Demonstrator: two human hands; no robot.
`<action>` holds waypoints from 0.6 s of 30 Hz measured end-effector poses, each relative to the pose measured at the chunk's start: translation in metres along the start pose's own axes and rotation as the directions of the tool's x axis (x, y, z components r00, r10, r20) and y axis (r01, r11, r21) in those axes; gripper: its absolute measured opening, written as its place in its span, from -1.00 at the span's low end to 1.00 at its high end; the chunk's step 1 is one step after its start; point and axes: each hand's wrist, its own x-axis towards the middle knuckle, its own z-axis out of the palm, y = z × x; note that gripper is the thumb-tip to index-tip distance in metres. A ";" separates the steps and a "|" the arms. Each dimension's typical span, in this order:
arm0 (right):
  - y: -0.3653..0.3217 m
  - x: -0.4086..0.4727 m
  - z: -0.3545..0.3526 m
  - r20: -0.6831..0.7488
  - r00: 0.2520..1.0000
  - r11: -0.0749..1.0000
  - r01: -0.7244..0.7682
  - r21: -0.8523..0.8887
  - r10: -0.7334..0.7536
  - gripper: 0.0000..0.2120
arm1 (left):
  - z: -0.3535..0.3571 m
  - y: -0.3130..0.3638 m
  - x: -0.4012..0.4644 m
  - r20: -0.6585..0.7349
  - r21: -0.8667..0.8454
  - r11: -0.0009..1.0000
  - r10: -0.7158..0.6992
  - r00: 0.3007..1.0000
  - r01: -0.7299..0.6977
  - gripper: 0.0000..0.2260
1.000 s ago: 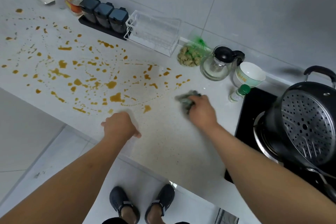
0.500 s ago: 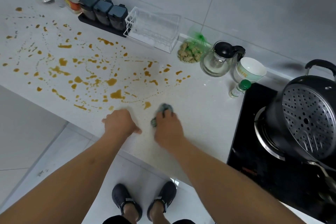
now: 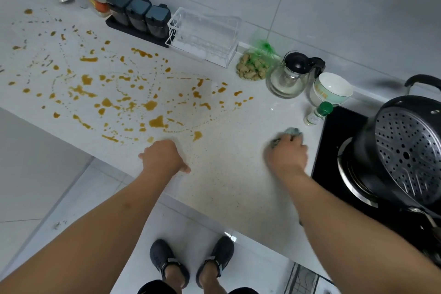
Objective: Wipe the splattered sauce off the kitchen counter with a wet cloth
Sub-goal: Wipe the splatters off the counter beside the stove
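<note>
Brown sauce splatter (image 3: 156, 122) spreads over the left and middle of the white counter (image 3: 229, 174). My right hand (image 3: 287, 154) grips a bunched grey-green cloth (image 3: 292, 132) and presses it on the counter just left of the black cooktop, well to the right of the splatter. My left hand (image 3: 162, 156) rests on the counter near its front edge, fingers curled under and thumb out to the right, just below the nearest sauce spots. It holds nothing.
A black pot with a steamer insert (image 3: 403, 150) sits on the cooktop (image 3: 334, 150). Along the back wall stand dark seasoning jars (image 3: 139, 18), a clear rack (image 3: 205, 36), a glass teapot (image 3: 290, 76), a white bowl (image 3: 330, 89) and a small green-capped bottle (image 3: 318, 113).
My right hand has swept the cloth from beside my left hand far to the right, up to the cooktop's edge. My left hand has stayed in place.
</note>
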 end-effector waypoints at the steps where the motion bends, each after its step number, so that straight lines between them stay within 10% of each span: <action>1: -0.019 -0.018 0.008 -0.014 0.998 0.998 0.059 0.026 -0.058 -0.48 | 0.000 0.000 0.000 0.004 0.002 1.000 0.003 1.000 -0.003 -0.43; 4: -0.075 -0.083 0.032 -0.090 0.928 0.926 0.368 0.078 -0.361 -0.49 | 0.000 0.001 0.000 0.002 0.011 1.000 -0.003 1.000 0.003 -0.42; 9: -0.092 -0.115 0.041 0.010 0.601 0.600 0.796 0.085 -0.799 -0.63 | 0.000 0.001 -0.003 0.001 0.013 0.999 -0.031 1.000 0.031 -0.38; 15: -0.031 -0.004 0.026 -0.091 0.945 0.944 0.322 0.078 -0.314 -0.46 | 0.002 0.000 0.000 -0.003 0.001 1.000 -0.013 1.000 0.013 -0.38; 18: -0.045 0.026 0.010 0.025 0.993 0.987 0.114 0.114 -0.117 -0.48 | 0.005 -0.002 0.003 -0.010 -0.006 1.000 -0.007 1.000 0.006 -0.37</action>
